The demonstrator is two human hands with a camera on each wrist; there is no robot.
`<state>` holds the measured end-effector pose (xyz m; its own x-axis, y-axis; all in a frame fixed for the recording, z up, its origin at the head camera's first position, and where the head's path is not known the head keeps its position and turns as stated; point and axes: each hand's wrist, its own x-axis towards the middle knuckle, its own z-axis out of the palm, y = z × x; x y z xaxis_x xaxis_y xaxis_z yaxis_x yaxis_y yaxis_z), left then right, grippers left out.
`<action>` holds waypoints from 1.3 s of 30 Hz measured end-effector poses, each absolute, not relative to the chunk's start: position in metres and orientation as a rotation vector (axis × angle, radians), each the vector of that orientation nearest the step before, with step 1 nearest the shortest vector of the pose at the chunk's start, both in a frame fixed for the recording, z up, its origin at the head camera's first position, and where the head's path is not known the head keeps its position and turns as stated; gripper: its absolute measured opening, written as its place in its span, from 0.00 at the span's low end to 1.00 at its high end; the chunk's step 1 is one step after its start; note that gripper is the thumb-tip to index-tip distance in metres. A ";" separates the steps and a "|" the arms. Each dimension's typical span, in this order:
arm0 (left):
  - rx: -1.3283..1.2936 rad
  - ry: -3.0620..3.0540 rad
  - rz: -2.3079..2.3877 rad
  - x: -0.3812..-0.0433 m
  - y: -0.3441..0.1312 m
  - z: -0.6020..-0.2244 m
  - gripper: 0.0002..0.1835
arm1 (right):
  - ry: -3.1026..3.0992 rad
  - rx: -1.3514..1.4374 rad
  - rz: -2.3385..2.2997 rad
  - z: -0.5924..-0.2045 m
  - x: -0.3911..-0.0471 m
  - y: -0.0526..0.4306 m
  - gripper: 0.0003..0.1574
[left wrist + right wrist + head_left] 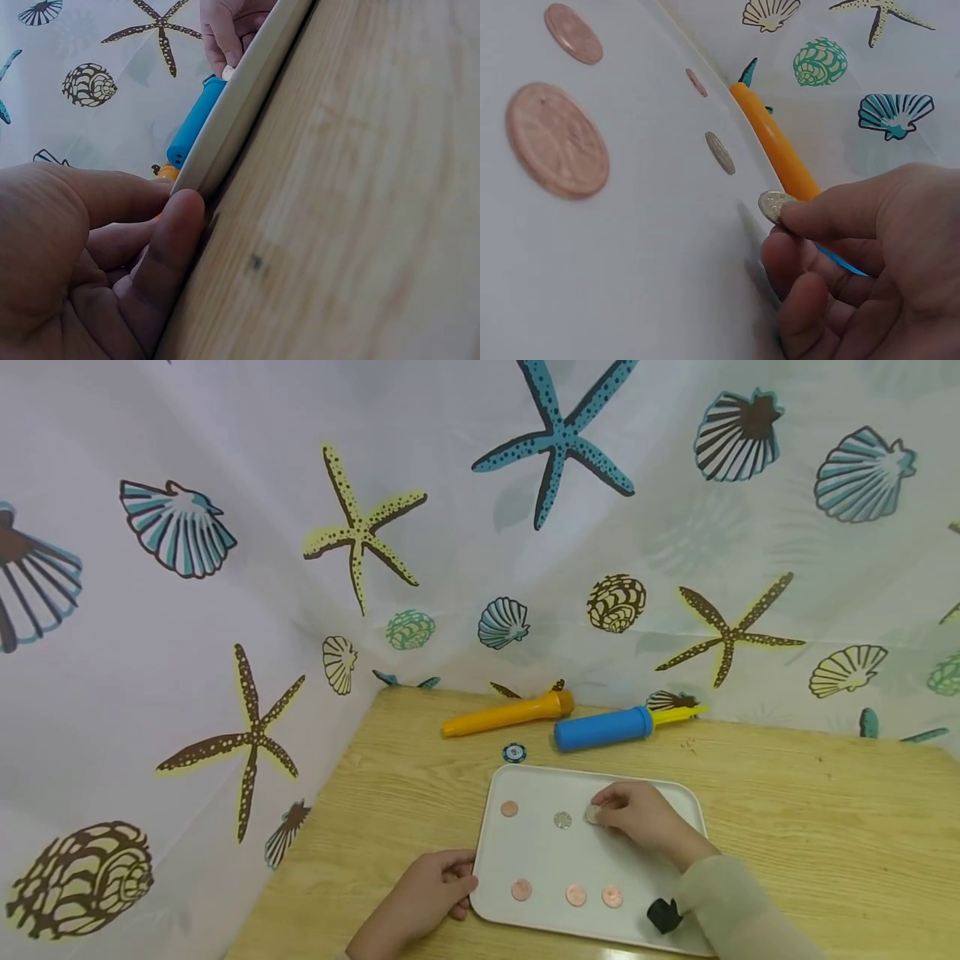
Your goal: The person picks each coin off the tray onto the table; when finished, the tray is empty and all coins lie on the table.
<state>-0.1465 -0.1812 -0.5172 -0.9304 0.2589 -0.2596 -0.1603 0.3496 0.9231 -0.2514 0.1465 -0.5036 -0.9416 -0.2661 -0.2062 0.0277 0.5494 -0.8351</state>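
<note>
Between thumb and forefinger, my right hand (641,817) pinches a silver-coloured coin (774,205), tilted close over a white tray (540,860). A second silver coin (562,820) lies on the tray just left of that hand. Copper-coloured coins lie there too: one copper coin (509,808) at the far left, and a loose row with a copper coin (575,894) in its middle along the near side. At the tray's left edge, my left hand (431,893) holds the rim with thumb and forefinger (127,196).
A small black object (663,916) sits at the tray's near right, beside my right sleeve. Behind the tray lie a poker chip (514,752), an orange microphone-shaped toy (510,714) and a blue hand pump (603,729) with a yellow nozzle. A shell-patterned curtain (450,560) borders the wooden table (825,827).
</note>
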 end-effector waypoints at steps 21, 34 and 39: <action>0.096 2.255 1.601 -0.145 -0.181 -0.519 0.27 | 2.282 -0.006 -1.666 -0.499 -0.243 0.188 0.20; 0.083 2.279 1.587 -0.147 -0.180 -0.522 0.28 | 2.251 0.082 -1.742 -0.489 -0.236 0.223 0.24; 0.084 2.276 1.584 -0.149 -0.178 -0.522 0.28 | 2.311 0.074 -1.712 -0.490 -0.238 0.241 0.28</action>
<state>-0.1488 -0.1784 -0.5217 -0.9314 0.2533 -0.2613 -0.1570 0.3681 0.9164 -0.2376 0.2415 -0.4900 -0.9640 -0.1149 -0.2400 0.1961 0.3030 -0.9326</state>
